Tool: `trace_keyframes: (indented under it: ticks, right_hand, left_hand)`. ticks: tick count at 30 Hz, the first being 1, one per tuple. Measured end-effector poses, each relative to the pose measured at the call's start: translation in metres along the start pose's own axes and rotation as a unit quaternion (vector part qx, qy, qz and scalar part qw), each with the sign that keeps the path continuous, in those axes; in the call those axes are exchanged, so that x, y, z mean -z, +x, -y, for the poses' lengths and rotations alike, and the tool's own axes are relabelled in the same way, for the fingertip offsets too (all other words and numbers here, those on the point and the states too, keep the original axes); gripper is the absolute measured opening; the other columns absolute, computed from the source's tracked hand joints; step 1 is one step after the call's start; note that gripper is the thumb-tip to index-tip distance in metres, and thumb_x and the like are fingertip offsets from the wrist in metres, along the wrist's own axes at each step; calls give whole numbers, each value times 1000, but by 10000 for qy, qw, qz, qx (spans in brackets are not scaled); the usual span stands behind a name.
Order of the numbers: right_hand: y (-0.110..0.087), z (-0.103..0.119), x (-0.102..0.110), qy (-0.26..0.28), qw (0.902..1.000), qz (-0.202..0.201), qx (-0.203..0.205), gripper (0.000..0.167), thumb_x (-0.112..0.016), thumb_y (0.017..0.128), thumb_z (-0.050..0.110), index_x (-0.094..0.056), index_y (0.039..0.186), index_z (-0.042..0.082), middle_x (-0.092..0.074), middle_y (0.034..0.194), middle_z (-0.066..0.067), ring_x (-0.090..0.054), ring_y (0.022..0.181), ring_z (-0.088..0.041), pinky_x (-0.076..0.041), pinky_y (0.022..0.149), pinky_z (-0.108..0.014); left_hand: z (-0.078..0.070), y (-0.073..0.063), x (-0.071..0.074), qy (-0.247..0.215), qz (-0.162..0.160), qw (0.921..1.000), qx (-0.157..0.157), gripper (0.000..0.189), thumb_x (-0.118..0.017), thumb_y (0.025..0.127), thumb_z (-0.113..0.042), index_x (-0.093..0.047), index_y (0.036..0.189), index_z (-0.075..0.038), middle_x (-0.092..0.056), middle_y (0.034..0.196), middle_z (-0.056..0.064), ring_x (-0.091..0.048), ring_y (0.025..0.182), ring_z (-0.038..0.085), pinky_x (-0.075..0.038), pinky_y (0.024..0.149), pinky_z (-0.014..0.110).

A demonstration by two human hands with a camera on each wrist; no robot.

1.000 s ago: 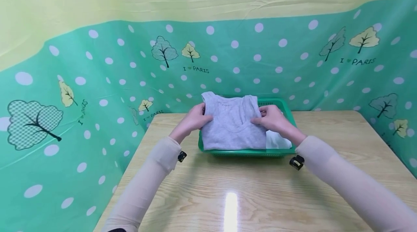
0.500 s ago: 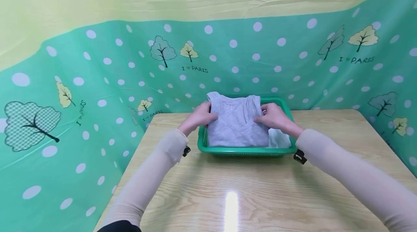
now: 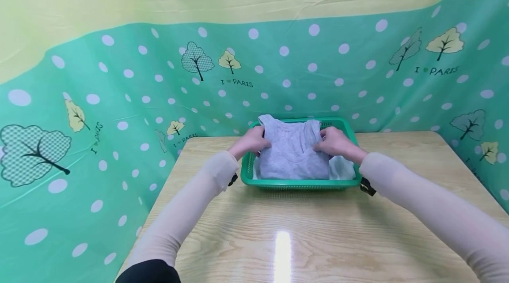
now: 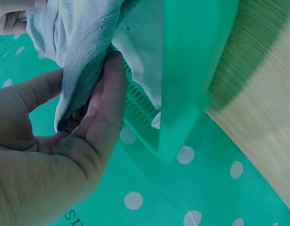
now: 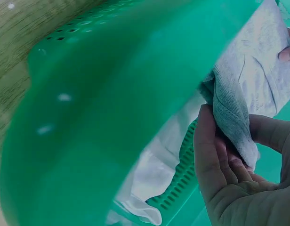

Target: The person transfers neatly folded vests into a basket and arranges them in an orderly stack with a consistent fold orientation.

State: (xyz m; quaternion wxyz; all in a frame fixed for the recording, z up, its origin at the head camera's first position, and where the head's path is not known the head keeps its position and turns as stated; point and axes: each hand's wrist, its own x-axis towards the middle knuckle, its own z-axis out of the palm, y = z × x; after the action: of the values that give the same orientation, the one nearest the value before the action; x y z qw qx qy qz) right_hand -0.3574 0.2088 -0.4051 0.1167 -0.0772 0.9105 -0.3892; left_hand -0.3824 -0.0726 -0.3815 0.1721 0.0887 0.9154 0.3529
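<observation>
A folded grey tank top (image 3: 292, 155) with a scooped neckline is held by both hands over the green plastic basket (image 3: 302, 183), its lower part inside the rim. My left hand (image 3: 254, 139) pinches its left edge below the shoulder strap, thumb on top and fingers beneath, as the left wrist view shows. Likewise, my right hand (image 3: 335, 141) pinches the right edge; in the right wrist view the thick folded layers lie between thumb and fingers. Under the tank top is a pale white cloth (image 3: 342, 169) in the basket, mostly covered.
The basket stands at the back of a light wood table (image 3: 286, 225), close to a green and yellow printed curtain (image 3: 274, 71) with white dots. The curtain also runs along the left and right sides. A light reflects on the table's front part.
The tank top has shifted right and down into the basket, both hands still gripping it. The left hand moved right with it. More of the basket's left side and its white cloth now shows.
</observation>
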Motion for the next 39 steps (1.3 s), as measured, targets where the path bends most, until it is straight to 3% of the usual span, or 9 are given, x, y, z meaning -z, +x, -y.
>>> trace_keyframes:
  ticks: [7,10,14,17,22,29,39]
  right_hand:
    - [4,-7,-2,-42,9997,190,-163,16,-72,95,10,-65,101,-3,-65,83,-12,-67,71,-23,-62,66,-41]
    - [6,-9,-5,-80,9996,208,-170,15,-72,95,9,-61,94,0,-59,79,-10,-65,70,-23,-61,65,-41]
    - [8,-10,-10,-134,9996,211,-119,28,-71,94,7,-46,82,6,-45,71,-5,-61,66,-22,-61,64,-41]
    - [11,-11,-11,-197,9995,195,-115,35,-72,94,7,-40,78,9,-41,70,-4,-59,65,-22,-61,63,-40]
    - [14,-13,-12,-297,9992,231,-167,33,-73,94,7,-44,79,8,-47,72,-6,-61,66,-22,-60,64,-39]
    - [13,-13,-8,-140,9991,296,-278,27,-72,95,7,-48,82,5,-49,77,-8,-63,72,-25,-63,68,-41]
    - [13,-15,-8,-232,9979,389,-458,30,-72,96,7,-48,78,6,-51,72,-7,-64,71,-25,-63,68,-41]
  left_hand:
    - [3,5,-8,192,51,9997,162,54,-65,101,-7,-44,149,8,-55,141,26,-65,113,36,-63,69,40]
    - [5,8,-10,310,69,9991,282,58,-64,103,-8,-41,153,7,-53,146,26,-64,116,36,-63,68,38]
    - [7,12,-13,469,90,9982,372,60,-65,103,-9,-39,155,7,-51,149,26,-64,119,35,-63,68,37]
    - [9,14,-14,590,104,9976,340,57,-66,103,-9,-42,151,7,-53,145,26,-65,114,34,-63,68,38]
    - [8,17,-16,792,140,9962,341,54,-68,103,-10,-45,148,8,-56,141,27,-68,100,31,-62,69,37]
    - [7,19,-19,844,99,9956,394,53,-68,102,-10,-46,147,7,-56,140,26,-66,101,30,-62,67,37]
    - [7,24,-26,1207,149,9919,360,32,-69,101,-8,-55,127,6,-63,114,24,-68,79,28,-62,64,40]
